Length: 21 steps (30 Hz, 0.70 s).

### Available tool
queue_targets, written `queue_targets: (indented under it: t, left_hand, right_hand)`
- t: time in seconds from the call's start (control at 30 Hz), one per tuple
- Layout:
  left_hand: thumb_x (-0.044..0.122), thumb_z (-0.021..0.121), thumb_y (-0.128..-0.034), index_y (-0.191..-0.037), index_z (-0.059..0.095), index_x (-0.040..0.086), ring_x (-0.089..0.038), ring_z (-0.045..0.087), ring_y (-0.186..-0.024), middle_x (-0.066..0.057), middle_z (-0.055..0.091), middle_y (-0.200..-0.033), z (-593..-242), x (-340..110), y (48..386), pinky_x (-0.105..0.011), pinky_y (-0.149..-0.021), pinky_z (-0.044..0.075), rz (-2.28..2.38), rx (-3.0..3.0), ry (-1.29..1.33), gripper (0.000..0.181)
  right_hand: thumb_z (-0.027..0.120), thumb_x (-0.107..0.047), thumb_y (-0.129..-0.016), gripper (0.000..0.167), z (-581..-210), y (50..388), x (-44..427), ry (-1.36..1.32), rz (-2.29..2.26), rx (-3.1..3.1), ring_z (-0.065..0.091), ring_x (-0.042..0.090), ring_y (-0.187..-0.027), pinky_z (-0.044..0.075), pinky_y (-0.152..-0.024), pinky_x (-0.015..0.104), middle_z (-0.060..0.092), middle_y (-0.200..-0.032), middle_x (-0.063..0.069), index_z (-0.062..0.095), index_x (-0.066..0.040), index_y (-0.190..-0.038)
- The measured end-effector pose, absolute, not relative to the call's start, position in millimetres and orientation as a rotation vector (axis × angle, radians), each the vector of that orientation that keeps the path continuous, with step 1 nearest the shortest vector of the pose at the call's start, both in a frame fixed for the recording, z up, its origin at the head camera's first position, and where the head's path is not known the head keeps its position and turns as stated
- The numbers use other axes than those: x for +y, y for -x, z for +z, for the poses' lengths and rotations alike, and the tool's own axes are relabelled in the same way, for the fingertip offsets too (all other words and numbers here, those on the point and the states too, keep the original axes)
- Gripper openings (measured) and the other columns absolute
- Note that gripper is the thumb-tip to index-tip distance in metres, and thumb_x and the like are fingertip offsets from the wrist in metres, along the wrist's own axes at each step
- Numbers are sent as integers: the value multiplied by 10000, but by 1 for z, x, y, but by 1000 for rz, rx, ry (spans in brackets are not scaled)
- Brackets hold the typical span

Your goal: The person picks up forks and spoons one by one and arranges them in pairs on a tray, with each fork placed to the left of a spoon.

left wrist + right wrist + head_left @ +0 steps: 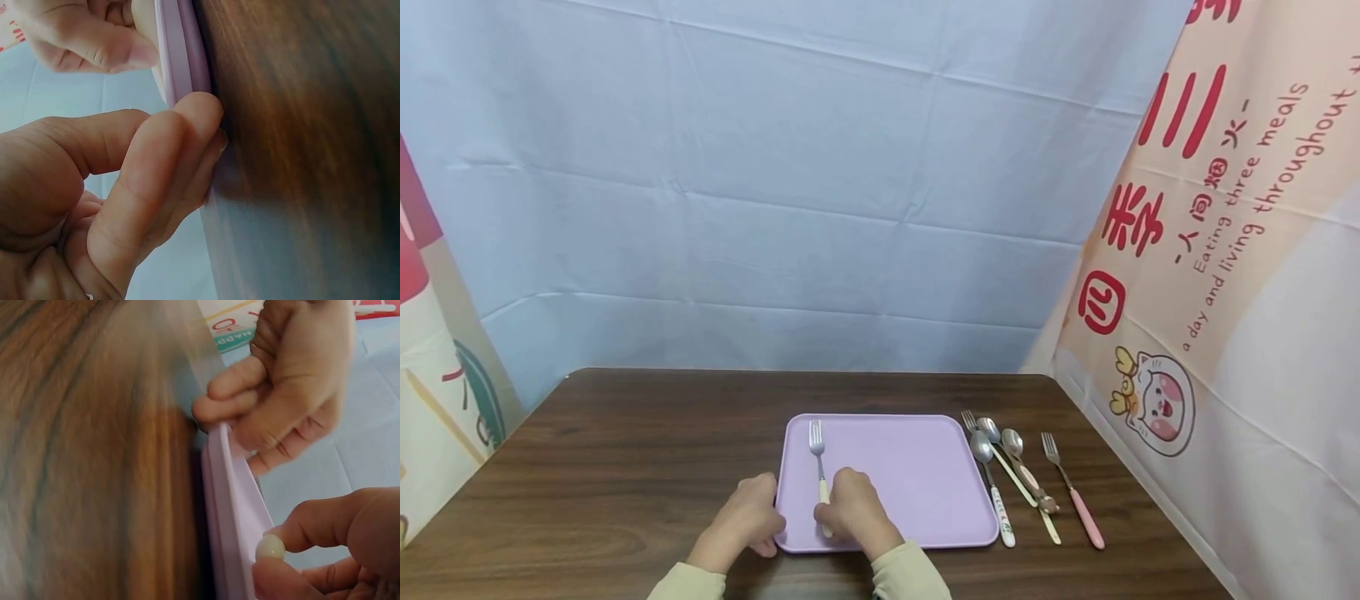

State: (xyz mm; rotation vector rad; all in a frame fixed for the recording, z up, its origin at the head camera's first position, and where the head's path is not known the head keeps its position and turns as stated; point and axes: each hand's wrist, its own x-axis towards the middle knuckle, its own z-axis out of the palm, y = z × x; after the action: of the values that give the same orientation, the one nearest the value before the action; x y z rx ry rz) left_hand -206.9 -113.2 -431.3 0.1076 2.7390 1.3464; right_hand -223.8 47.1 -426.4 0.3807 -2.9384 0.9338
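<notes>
A lilac tray (917, 467) lies on the dark wooden table. At its near left corner my left hand (748, 515) pinches the rim; in the right wrist view the left thumb (253, 434) is on the inner side of the rim and the other fingers are outside it. My right hand (855, 506) pinches a fork (817, 446) with a cream handle near the handle's end. The fork lies lengthwise over the tray's left part, tines pointing away from me. In the right wrist view the rounded handle end (270, 548) shows between thumb and finger.
Right of the tray lie several spoons, one with a white patterned handle (1002, 515) and one with a brownish handle (1025, 477), beside another fork (968, 421). A pink-handled fork (1084, 512) lies farther right. Cloth curtains (790, 183) hang behind the table and at both sides.
</notes>
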Motion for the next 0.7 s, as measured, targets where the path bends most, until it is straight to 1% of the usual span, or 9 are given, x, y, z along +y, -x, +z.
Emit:
queue_targets:
  t: [0.13,0.33,0.6,0.7]
  left_hand:
    - [-158,544,-636,-785,460,-70,-182,550,-345,-128,514,-512,-432,-114,207,-280,-332,514,1360,2730,-109,192]
    - [-152,539,-633,-782,460,-67,-180,549,-344,-122,518,-500,-433,-113,207,-277,-331,513,1362,2726,-116,188]
    - [-144,531,-638,-785,469,-65,-174,548,-341,-111,521,-483,-434,-114,208,-276,-329,511,1349,2731,-123,178]
    - [-143,535,-641,-780,467,-63,-172,547,-341,-114,522,-488,-433,-114,208,-275,-328,510,1338,2736,-119,173]
  right_hand:
    - [701,-84,-630,247,-430,224,40,-382,944,-2923,444,157,-466,433,-420,236,449,-522,9,469,-77,-547]
    - [707,-62,-636,261,-434,225,32,-396,965,-2901,446,144,-419,423,-389,218,450,-481,2,471,-79,-525]
    - [738,-76,-630,291,-434,226,26,-402,915,-2908,452,146,-447,435,-415,216,448,-504,2,471,-83,-514]
    - [760,-92,-624,316,-435,226,25,-404,911,-2888,452,141,-453,437,-425,212,446,-485,-10,474,-85,-492]
